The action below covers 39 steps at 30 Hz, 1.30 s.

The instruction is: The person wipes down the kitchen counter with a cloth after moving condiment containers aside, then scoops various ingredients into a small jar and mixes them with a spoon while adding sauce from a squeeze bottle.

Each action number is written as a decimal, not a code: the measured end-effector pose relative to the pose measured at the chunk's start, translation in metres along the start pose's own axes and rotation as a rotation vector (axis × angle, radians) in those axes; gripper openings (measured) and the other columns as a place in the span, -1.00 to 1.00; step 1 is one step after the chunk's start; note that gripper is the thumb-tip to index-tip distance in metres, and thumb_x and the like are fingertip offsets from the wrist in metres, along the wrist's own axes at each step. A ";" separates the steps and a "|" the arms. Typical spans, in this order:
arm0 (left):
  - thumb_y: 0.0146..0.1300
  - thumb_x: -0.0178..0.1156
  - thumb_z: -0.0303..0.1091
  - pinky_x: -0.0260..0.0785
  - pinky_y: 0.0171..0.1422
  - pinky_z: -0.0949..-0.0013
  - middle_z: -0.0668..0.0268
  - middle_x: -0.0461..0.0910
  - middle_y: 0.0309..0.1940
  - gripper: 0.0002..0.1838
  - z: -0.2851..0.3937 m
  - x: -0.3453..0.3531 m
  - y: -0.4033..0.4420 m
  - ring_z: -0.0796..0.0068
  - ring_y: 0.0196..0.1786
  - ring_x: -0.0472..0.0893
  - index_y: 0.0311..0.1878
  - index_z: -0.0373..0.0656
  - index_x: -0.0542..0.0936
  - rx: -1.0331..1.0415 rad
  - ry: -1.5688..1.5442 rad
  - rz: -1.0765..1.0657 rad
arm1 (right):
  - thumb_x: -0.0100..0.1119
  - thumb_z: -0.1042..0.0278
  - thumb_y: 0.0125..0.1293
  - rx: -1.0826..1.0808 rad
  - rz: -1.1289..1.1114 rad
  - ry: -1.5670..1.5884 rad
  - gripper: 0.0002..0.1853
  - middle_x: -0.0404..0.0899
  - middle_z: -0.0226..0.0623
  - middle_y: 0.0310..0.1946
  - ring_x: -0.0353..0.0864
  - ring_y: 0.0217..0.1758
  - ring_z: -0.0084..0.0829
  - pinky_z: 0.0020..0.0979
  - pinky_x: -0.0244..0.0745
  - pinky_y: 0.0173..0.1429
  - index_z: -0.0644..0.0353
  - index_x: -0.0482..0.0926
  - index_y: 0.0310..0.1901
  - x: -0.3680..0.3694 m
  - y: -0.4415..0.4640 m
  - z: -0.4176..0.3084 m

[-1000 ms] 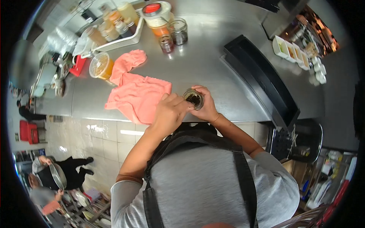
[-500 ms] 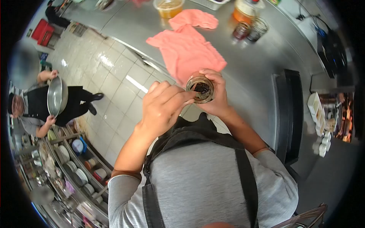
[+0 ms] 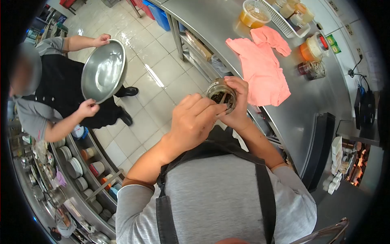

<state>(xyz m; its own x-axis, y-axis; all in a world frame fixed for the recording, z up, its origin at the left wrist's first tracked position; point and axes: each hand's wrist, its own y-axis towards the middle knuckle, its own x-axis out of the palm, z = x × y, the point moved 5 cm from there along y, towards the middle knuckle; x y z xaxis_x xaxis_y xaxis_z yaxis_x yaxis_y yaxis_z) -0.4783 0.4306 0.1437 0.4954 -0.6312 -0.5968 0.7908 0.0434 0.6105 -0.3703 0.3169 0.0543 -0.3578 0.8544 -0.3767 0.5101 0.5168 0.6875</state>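
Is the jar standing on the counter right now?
No, the right hand is gripping the jar in the air, off the edge of the steel counter.

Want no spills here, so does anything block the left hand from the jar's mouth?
Nothing visible does: the left hand is at the open jar, apparently with a thin utensil dipping inside, while the right hand holds the jar.

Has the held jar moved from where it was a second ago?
Yes: judged against the counter, the jar has moved out past its front edge, so it now appears over the floor.
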 end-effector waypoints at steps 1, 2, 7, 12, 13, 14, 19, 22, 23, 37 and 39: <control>0.05 0.42 -0.53 0.32 -0.28 0.31 0.32 0.64 -0.36 -0.74 -0.005 -0.006 -0.003 0.33 -0.39 0.51 -0.13 -0.13 0.72 0.005 -0.014 -0.009 | 0.74 0.22 -0.14 0.011 0.006 -0.012 -0.01 0.25 -0.10 0.18 0.38 0.31 -0.15 -0.18 0.43 0.36 0.18 0.23 0.27 0.005 0.000 -0.003; 0.05 0.42 -0.51 0.32 -0.30 0.31 0.33 0.63 -0.36 -0.74 -0.009 -0.011 -0.006 0.33 -0.40 0.50 -0.13 -0.13 0.72 0.025 -0.042 -0.029 | 0.73 0.21 -0.14 0.039 0.016 -0.006 -0.02 0.26 -0.10 0.18 0.39 0.30 -0.15 -0.18 0.42 0.35 0.18 0.25 0.26 0.009 -0.001 -0.005; 0.02 0.45 -0.43 0.32 -0.37 0.32 0.36 0.63 -0.34 -0.71 -0.001 -0.036 -0.023 0.34 -0.42 0.49 -0.13 -0.11 0.72 0.139 -0.002 0.100 | 0.70 0.44 -0.24 -0.004 0.038 -0.111 -0.07 0.38 -0.08 0.08 0.45 0.16 -0.11 -0.19 0.43 0.23 0.18 0.31 0.21 0.008 -0.003 -0.041; -0.01 0.46 -0.38 0.34 -0.38 0.33 0.37 0.62 -0.37 -0.72 0.045 -0.044 -0.062 0.37 -0.42 0.52 -0.16 -0.09 0.72 0.174 0.113 -0.003 | 0.76 0.32 -0.27 -0.132 0.009 -0.084 -0.04 0.37 -0.09 0.09 0.45 0.18 -0.11 -0.16 0.43 0.27 0.17 0.34 0.20 0.001 -0.023 -0.086; -0.01 0.46 -0.38 0.34 -0.38 0.33 0.37 0.62 -0.37 -0.72 0.060 -0.048 -0.071 0.37 -0.42 0.52 -0.16 -0.09 0.72 0.179 0.138 0.014 | 0.76 0.32 -0.28 -0.134 -0.002 -0.038 -0.03 0.37 -0.09 0.10 0.45 0.19 -0.10 -0.15 0.43 0.28 0.17 0.34 0.21 -0.003 -0.032 -0.094; 0.00 0.45 -0.38 0.34 -0.38 0.32 0.38 0.62 -0.38 -0.73 0.075 -0.051 -0.080 0.37 -0.41 0.52 -0.17 -0.09 0.72 0.169 0.121 0.042 | 0.77 0.31 -0.28 -0.135 -0.010 0.008 -0.03 0.37 -0.09 0.10 0.44 0.20 -0.09 -0.14 0.43 0.29 0.17 0.34 0.21 -0.008 -0.041 -0.101; 0.01 0.46 -0.37 0.33 -0.39 0.31 0.38 0.62 -0.40 -0.73 0.172 -0.046 -0.133 0.36 -0.41 0.53 -0.17 -0.09 0.73 0.211 0.156 0.128 | 0.70 0.41 -0.24 -0.178 0.007 0.080 -0.06 0.41 -0.03 0.20 0.44 0.24 -0.03 -0.09 0.39 0.32 0.16 0.32 0.23 -0.041 -0.102 -0.166; -0.02 0.48 -0.35 0.31 -0.40 0.33 0.38 0.63 -0.43 -0.72 0.216 -0.029 -0.171 0.40 -0.44 0.52 -0.17 -0.10 0.76 0.181 0.203 0.013 | 0.74 -0.06 -0.20 -0.275 -0.057 0.108 0.04 0.44 -0.02 0.21 0.43 0.27 -0.09 -0.13 0.40 0.34 0.19 0.30 0.25 -0.052 -0.146 -0.189; -0.02 0.47 -0.33 0.30 -0.40 0.35 0.39 0.64 -0.41 -0.71 0.235 -0.031 -0.186 0.43 -0.44 0.51 -0.16 -0.11 0.76 0.217 0.230 0.038 | 0.68 0.04 -0.09 -0.279 -0.047 0.168 -0.05 0.49 -0.03 0.18 0.44 0.27 -0.10 -0.13 0.40 0.34 0.21 0.30 0.27 -0.054 -0.161 -0.200; 0.16 0.36 -0.35 0.34 -0.40 0.26 0.33 0.48 -0.51 -0.86 0.369 -0.054 -0.353 0.29 -0.46 0.50 -0.29 -0.12 0.59 0.077 0.202 -0.144 | 0.65 0.38 -0.19 -0.290 -0.565 0.312 -0.15 0.57 -0.20 0.16 0.48 0.21 -0.05 -0.08 0.37 0.33 0.17 0.46 0.23 -0.065 -0.303 -0.362; 0.21 0.34 -0.38 0.35 -0.40 0.26 0.29 0.51 -0.53 -0.89 0.380 -0.066 -0.390 0.26 -0.49 0.51 -0.29 -0.15 0.61 -0.101 0.181 -0.023 | 0.62 0.41 -0.18 -0.288 -0.573 0.333 -0.15 0.57 -0.19 0.17 0.47 0.21 -0.06 -0.07 0.37 0.34 0.16 0.44 0.25 -0.047 -0.316 -0.388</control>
<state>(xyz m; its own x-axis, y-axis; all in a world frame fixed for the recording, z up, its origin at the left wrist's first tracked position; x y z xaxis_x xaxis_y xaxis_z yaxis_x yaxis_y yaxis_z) -0.9562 0.1613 0.1426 0.5257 -0.4837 -0.6998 0.8305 0.1136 0.5453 -0.8181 0.0930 0.0954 -0.7500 0.3681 -0.5495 -0.0387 0.8050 0.5921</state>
